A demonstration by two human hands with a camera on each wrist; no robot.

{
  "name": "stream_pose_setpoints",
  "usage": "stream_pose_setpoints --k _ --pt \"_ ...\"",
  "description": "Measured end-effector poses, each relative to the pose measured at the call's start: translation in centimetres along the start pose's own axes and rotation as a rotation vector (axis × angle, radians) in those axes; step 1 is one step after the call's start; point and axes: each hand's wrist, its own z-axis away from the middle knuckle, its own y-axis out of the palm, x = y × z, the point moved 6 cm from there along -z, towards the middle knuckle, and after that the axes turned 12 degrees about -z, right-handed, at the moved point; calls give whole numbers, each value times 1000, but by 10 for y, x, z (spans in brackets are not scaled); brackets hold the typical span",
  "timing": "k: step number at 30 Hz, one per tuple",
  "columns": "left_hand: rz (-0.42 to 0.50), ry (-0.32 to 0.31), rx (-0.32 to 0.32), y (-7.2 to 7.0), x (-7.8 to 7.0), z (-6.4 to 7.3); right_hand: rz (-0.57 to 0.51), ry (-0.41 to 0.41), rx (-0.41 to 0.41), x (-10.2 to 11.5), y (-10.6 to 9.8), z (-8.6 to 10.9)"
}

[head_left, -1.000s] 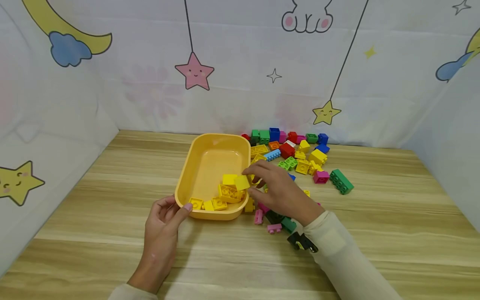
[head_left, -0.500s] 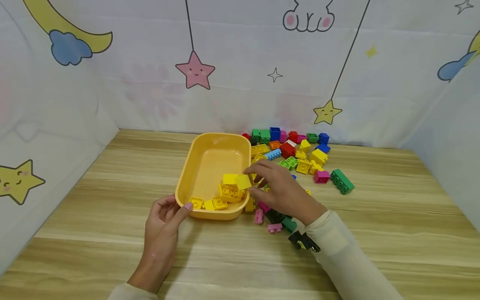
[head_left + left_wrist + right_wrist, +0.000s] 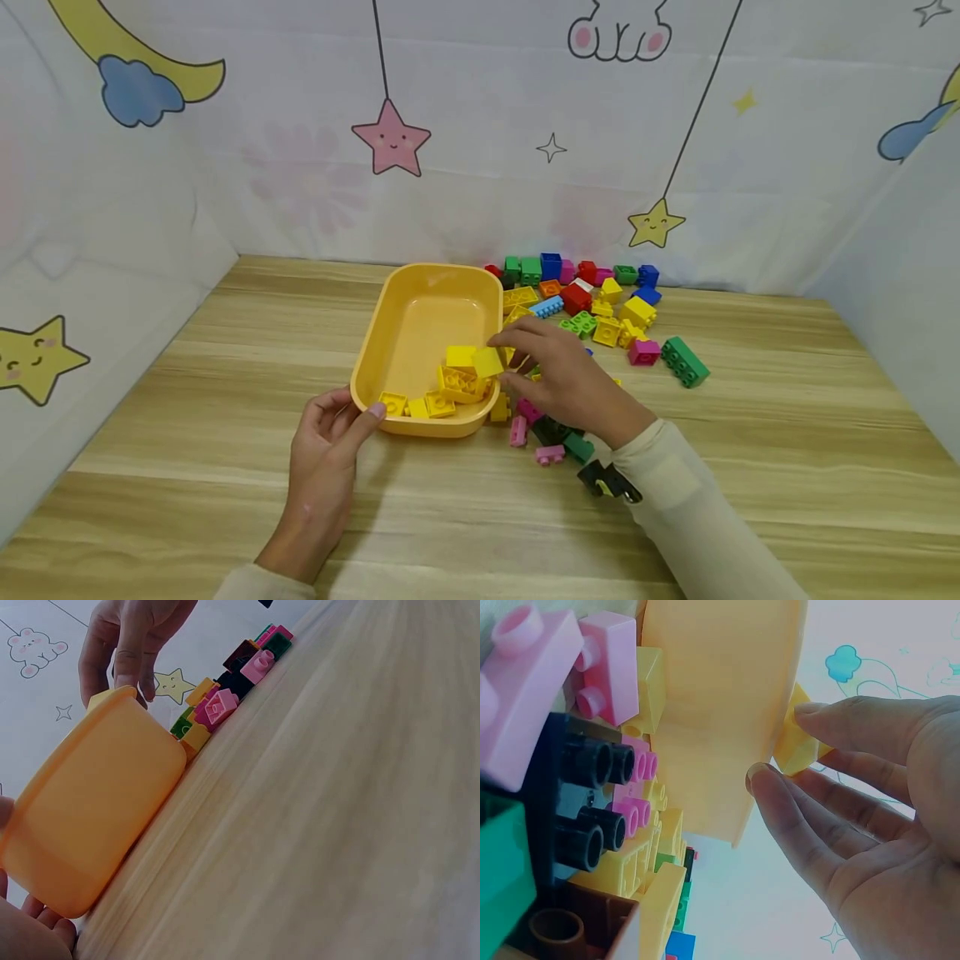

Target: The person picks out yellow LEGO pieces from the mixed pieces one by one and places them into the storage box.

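My left hand (image 3: 326,467) grips the near left corner of an orange-yellow plastic tray (image 3: 408,287), thumb over the rim and fingers against the outside. Several yellow toy bricks (image 3: 459,357) lie in its near end. At the tray's right rim, my right hand (image 3: 566,379) pinches a yellow brick (image 3: 488,363) between thumb and fingers. The right wrist view has this brick (image 3: 796,742) level with the rim, its far side partly hidden by the fingers. In the left wrist view, the tray's outer wall (image 3: 105,787) stands between the two hands.
Loose bricks of many colours spread right of the tray, among them a long green brick (image 3: 682,362), a magenta brick (image 3: 643,352) and a red brick (image 3: 576,298). Pink bricks (image 3: 550,455) lie beneath the right forearm. A printed cloth wall (image 3: 465,208) borders the wooden table (image 3: 187,400).
The view has shifted very slightly. Both hands, the tray and the pinched yellow brick keep nearly the same places.
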Motion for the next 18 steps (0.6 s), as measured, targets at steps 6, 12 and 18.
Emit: stream_pose_setpoints --k 6,12,18 --pt "-6 -1 2 0 0 0 -2 -13 -1 0 2 0" --pt "-4 3 3 0 0 0 8 -21 0 0 4 0" --pt "-2 7 5 0 -1 0 10 -26 4 2 5 0"
